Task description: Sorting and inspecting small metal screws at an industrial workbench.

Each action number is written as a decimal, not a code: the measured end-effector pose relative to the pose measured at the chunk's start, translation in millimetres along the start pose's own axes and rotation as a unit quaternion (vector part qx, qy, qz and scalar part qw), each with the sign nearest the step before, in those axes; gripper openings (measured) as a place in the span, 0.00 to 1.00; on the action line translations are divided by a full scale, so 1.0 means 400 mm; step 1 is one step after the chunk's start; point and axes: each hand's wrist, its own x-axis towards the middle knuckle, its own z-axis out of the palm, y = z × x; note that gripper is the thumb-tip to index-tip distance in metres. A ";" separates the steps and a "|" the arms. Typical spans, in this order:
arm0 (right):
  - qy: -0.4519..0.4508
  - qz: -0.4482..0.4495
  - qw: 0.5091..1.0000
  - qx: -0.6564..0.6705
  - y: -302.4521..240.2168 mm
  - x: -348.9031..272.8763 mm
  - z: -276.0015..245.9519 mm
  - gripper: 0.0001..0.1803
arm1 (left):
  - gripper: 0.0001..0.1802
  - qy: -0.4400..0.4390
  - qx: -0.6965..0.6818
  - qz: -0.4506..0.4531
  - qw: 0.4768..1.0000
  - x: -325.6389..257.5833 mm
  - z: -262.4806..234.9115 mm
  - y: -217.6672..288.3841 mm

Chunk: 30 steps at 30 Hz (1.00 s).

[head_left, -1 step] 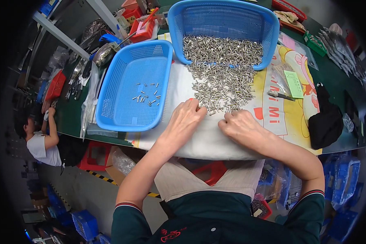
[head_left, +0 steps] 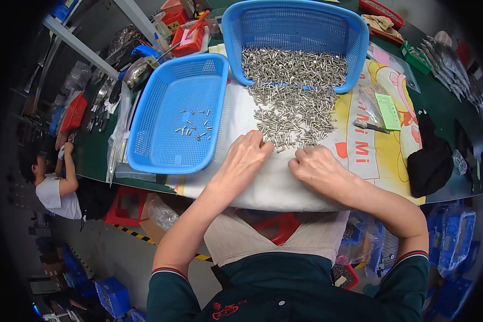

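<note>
A heap of small silvery metal pins (head_left: 292,110) spills over the low front of a tipped blue plastic basket (head_left: 295,21) onto a white cloth (head_left: 273,190). At the heap's near left edge, my left hand (head_left: 247,156) is closed with its fingers curled under. My right hand (head_left: 317,166) is closed too, a little to the right along the same edge. Whatever the fingertips pinch is hidden beneath both hands. On the left, a second blue basket (head_left: 163,88) holds a few scattered pins on its mesh floor.
A clear bag with a green label (head_left: 387,111) and a dark-handled tool (head_left: 371,126) lie on the right. Black cloth (head_left: 429,166) rests beyond them. Red bins (head_left: 188,40) and a metal scoop (head_left: 138,72) stand behind the left basket. Another person (head_left: 56,188) works at far left.
</note>
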 end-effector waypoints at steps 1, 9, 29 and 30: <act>0.016 -0.011 1.000 -0.017 -0.005 0.003 -0.004 0.04 | 0.06 0.002 0.007 0.000 1.000 0.002 -0.009 0.002; -0.004 -0.015 0.996 -0.087 -0.029 0.014 -0.018 0.02 | 0.04 -0.032 0.055 0.041 0.997 -0.004 0.010 0.004; 0.257 0.079 0.936 0.225 0.086 0.054 -0.019 0.05 | 0.10 0.165 -0.190 -0.033 0.967 0.065 0.027 0.016; 0.332 0.095 0.901 0.264 0.097 0.060 -0.004 0.05 | 0.09 0.228 -0.292 -0.087 0.925 0.091 0.031 0.028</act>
